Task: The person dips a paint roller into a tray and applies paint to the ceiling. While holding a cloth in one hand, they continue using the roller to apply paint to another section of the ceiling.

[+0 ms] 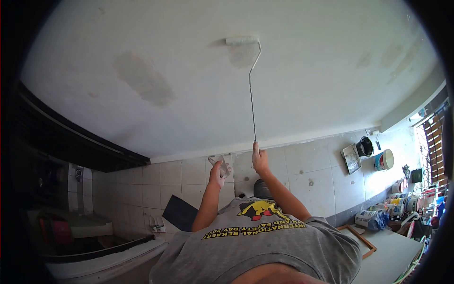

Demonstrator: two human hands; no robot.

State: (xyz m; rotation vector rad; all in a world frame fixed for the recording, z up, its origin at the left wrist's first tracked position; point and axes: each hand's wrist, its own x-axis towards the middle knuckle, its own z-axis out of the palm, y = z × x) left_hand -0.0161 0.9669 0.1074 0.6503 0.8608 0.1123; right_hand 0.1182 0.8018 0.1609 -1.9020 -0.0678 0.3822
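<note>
My right hand (259, 160) is closed around the lower end of a long-handled paint roller (253, 94). Its white roller sleeve (242, 40) lies against the pale wall (198, 85), over a greyish patch. In front of my chest, my left hand (218, 176) is closed on a small grey-white object (223, 165), whose kind I cannot tell. The hand covers part of it. A larger grey-beige patch (142, 78) shows on the wall to the left.
On the tiled floor (307, 189) at right stand a paint tray (351, 159), a black bucket (364, 146) and a paint pail (384, 160). Several containers (397, 206) crowd the far right near a wooden frame (364, 239). A dark sheet (180, 213) lies left of my arm.
</note>
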